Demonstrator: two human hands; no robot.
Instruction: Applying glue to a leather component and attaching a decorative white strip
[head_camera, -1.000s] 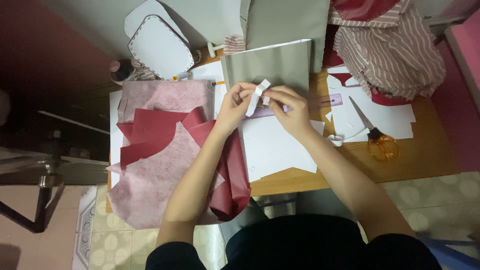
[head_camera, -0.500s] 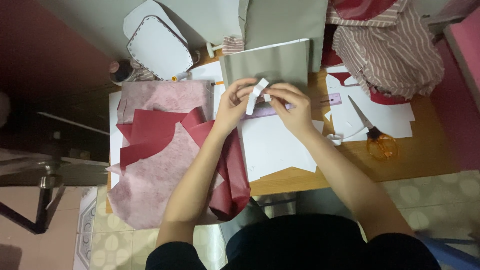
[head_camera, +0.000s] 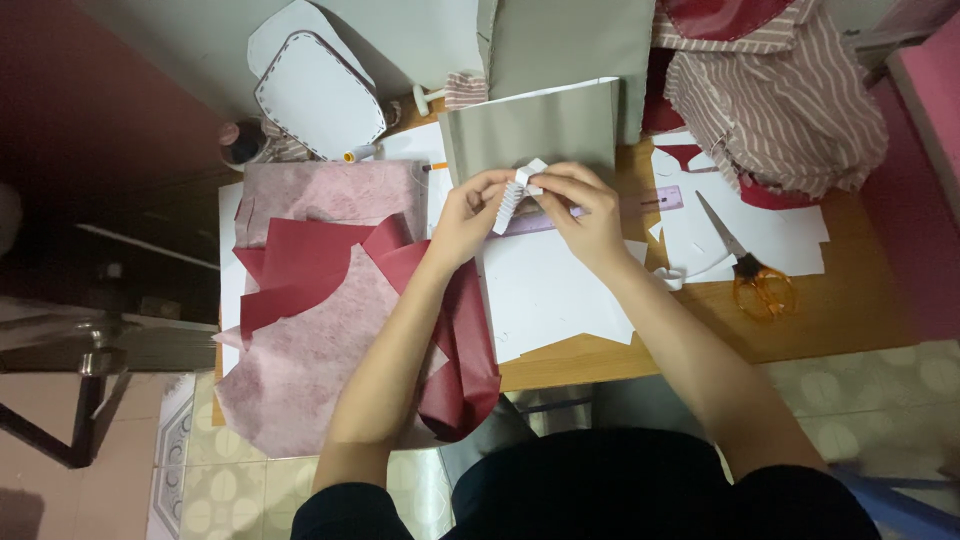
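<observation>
A: Strip orientation?
B: White paper strip (head_camera: 517, 187), long axis diagonal, upper end toward the grey sheet (head_camera: 530, 128), over the white paper (head_camera: 560, 290). Edge looks notched; hard to tell.
A: Grip?
B: Left hand (head_camera: 465, 215) and right hand (head_camera: 585, 205) both pinch it. Purple ruler (head_camera: 655, 199) partly hidden.

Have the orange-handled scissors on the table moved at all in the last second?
No. The orange-handled scissors lie in the same spot on the white paper, at the same distance from the purple ruler as before.
</observation>
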